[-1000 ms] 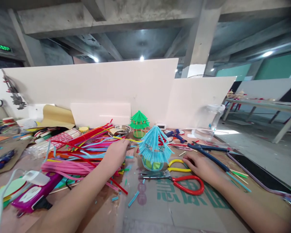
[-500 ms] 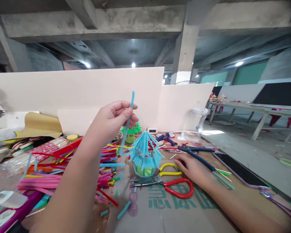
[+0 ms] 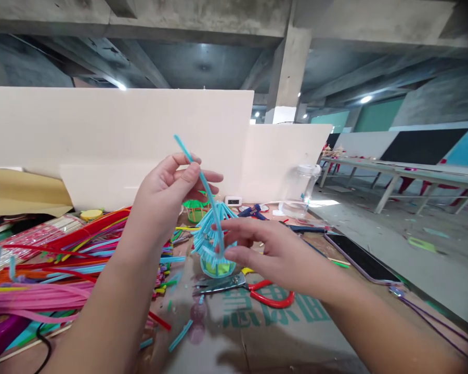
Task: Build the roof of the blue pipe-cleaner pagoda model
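Head view: the left hand (image 3: 166,195) pinches a light-blue fuzzy stem (image 3: 206,188) between thumb and forefinger near its upper end, the other fingers loosely spread. The stem slants down to the right, in front of a small hut model (image 3: 204,236) with a light-blue roof on the bench (image 3: 156,358). At the stem's lower end is the right hand (image 3: 275,252), its fingers half curled, thumb and forefinger parted; whether they touch the stem I cannot tell. Just below the hut lie scissors (image 3: 228,282), partly covered by that hand. Pink stems (image 3: 35,298) are heaped at left, and a phone (image 3: 361,259) lies at right.
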`<state>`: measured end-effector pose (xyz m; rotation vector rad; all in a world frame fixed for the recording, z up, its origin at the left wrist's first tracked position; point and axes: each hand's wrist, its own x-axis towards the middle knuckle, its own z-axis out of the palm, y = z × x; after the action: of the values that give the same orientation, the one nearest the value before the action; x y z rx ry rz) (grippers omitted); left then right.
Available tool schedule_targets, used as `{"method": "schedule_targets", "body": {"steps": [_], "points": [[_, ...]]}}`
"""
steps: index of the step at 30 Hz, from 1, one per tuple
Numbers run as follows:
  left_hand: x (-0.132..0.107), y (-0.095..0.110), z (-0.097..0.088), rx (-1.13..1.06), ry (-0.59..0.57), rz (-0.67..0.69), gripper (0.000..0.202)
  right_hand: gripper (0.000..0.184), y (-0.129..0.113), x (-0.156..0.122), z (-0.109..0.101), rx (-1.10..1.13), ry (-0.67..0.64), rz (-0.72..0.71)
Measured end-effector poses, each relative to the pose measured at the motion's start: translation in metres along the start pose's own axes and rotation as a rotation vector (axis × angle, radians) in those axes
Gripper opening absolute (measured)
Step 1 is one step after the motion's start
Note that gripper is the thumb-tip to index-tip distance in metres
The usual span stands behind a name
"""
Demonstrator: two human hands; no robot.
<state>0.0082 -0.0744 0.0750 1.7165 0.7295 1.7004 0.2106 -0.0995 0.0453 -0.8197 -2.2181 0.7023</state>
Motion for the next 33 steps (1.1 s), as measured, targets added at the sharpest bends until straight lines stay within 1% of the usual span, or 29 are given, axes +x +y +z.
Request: {"method": "schedule_targets", "body": {"steps": [3,4,6,8,9,11,13,14,15,18,23,29,33], "points": [[0.004,-0.003,-0.006,-0.011,0.071,0.011,0.024,0.018,0.002,0.009,0.010,0.124,-0.105,0.026],[0.005,-0.005,-0.007,-0.020,0.087,0.009,0.024,0.018,0.005,0.011,0.011,0.145,-0.119,0.025],[0.007,-0.010,-0.007,-0.066,0.099,-0.004,0.024,0.019,0.011,0.016,0.011,0.146,-0.108,0.011],[0.008,-0.015,-0.003,-0.131,0.100,-0.020,0.024,0.020,0.016,0.018,0.009,0.125,-0.102,0.003],[0.009,-0.017,-0.001,-0.158,0.099,-0.026,0.025,0.020,0.018,0.018,0.007,0.111,-0.127,0.009],[0.008,-0.020,0.005,-0.188,0.097,-0.033,0.025,0.023,0.021,0.016,0.002,0.120,-0.237,0.037],[0.008,-0.022,0.008,-0.195,0.093,-0.038,0.026,0.027,0.023,0.012,-0.005,0.174,-0.355,0.065],[0.008,-0.022,0.009,-0.193,0.089,-0.041,0.026,0.029,0.024,0.009,-0.008,0.211,-0.386,0.079],[0.008,-0.022,0.009,-0.189,0.084,-0.042,0.026,0.030,0.025,0.006,-0.012,0.245,-0.391,0.091],[0.008,-0.021,0.008,-0.173,0.075,-0.045,0.024,0.034,0.029,0.002,-0.020,0.315,-0.343,0.100],[0.008,-0.020,0.006,-0.155,0.057,-0.033,0.023,0.038,0.031,0.003,-0.022,0.380,-0.320,0.066],[0.008,-0.024,0.007,-0.122,0.032,-0.025,0.021,0.028,0.031,0.005,-0.015,0.383,-0.248,0.138],[0.009,-0.026,0.007,-0.109,0.056,0.018,0.020,0.025,0.031,0.004,-0.016,0.343,-0.270,0.180]]}}
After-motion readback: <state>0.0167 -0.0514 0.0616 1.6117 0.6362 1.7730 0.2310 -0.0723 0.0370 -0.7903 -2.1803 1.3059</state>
